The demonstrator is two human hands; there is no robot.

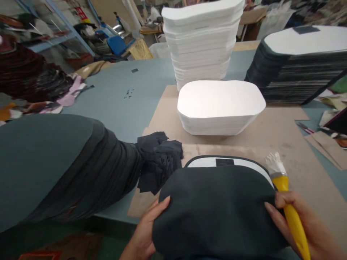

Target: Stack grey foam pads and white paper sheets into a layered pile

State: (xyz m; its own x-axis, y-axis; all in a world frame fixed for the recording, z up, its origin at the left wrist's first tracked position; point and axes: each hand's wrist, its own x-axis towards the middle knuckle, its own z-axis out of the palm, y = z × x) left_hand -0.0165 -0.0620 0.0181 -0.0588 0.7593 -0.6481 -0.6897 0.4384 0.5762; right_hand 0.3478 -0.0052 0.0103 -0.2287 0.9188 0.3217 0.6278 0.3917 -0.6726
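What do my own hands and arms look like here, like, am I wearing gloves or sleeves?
Your left hand and right hand are both bare, without gloves. No ring, bracelet or watch shows, though some fingers are hidden. No sleeves or cables are visible either; the picture cuts off near the wrists, so I can't tell what's worn higher up.

Blue metal shelving before a pale wall, dark green floor.
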